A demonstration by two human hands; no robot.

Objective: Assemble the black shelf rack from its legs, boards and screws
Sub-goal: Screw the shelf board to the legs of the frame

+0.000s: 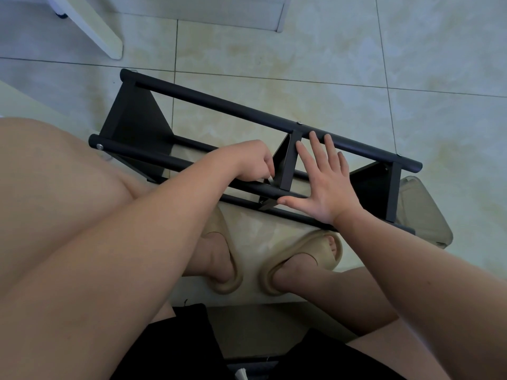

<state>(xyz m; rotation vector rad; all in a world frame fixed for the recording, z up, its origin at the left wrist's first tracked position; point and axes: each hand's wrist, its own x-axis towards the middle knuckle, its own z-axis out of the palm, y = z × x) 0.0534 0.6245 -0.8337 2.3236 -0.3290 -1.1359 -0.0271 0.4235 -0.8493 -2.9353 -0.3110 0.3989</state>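
Pale glossy floor tiles [356, 64] with thin dark grout lines fill the view, with open floor from 12 to 3 o'clock beyond the rack. The black shelf rack [219, 105] lies on its side at the centre, running from 10 o'clock down to 4 o'clock, just ahead of the person's feet. It is matte, with round tube legs and flat, square-edged boards. The end board [134, 119] stands at 10 o'clock, the middle board [288, 160] at the centre and another board [370, 185] at 3 o'clock. A white furniture leg [90, 26] slants at 11 o'clock, well apart from the rack. A cloudy translucent container [422, 215] sits under the rack's end at 4 o'clock. Two beige moulded sandals [307, 259] point toward the rack at 6 o'clock. The right hand [326, 185] lies flat with its fingers spread and straight; its thumb rests along the near leg [153, 156] and its fingertips reach the far tube. The left hand [247, 160] is curled, its fingertips pinching a small pale piece [270, 179] against the middle board's near corner; what that piece is cannot be told. A silver screw head [100, 146] shows on the near leg at 9 o'clock.
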